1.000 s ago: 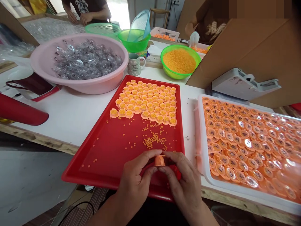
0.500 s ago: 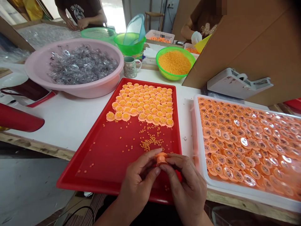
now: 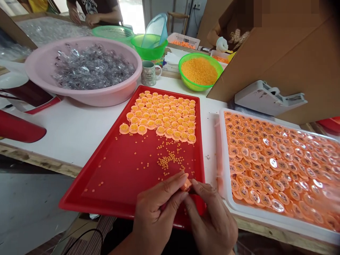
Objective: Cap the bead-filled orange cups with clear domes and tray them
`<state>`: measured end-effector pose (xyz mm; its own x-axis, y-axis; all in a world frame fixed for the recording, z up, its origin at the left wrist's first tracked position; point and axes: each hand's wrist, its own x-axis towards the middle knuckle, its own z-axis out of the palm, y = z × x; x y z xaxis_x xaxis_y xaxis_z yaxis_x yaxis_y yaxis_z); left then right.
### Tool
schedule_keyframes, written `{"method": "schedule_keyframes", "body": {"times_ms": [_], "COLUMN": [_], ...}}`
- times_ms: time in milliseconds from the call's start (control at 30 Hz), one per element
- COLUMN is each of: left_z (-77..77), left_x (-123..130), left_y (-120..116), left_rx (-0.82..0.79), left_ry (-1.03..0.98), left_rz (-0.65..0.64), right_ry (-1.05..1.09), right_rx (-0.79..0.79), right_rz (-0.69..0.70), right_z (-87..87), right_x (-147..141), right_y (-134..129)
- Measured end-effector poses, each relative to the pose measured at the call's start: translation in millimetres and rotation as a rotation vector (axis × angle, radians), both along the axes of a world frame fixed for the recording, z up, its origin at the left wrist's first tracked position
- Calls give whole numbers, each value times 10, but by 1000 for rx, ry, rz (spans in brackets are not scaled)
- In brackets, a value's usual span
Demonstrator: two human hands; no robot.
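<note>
Hands (image 3: 183, 205): nearly closed, pinching orange piece (image 3: 186, 185), bottom center.
Red tray (image 3: 114, 180): beneath piece, frame center.

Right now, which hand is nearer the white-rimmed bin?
Right. The right hand is by the near left corner of the bin; the left hand is farther left.

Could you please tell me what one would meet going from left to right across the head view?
Pink basin of clear plastic pieces → mug → green bowl of orange bits → white-rimmed tray of small orange cups.
</note>
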<state>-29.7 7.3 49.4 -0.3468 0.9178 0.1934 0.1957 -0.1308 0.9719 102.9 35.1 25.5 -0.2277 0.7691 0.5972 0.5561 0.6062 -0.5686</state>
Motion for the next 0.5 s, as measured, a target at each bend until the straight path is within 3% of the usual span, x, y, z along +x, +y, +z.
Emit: {"method": "schedule_keyframes", "body": {"times_ms": [133,300,500], "left_z": [-14,-9,-17], "left_x": [8,23,-15], "left_y": [-21,-25,-71], "left_rx": [102,103,-64], "left_ry": [170,214,233], "left_rz": [-12,27,38], "right_ry": [15,52,199], "right_rx": [-25,-49,-77], "right_rz": [66,100,36], "right_z": [39,37,5], "right_x": [52,50,-65], "right_y": [8,20,-34]}}
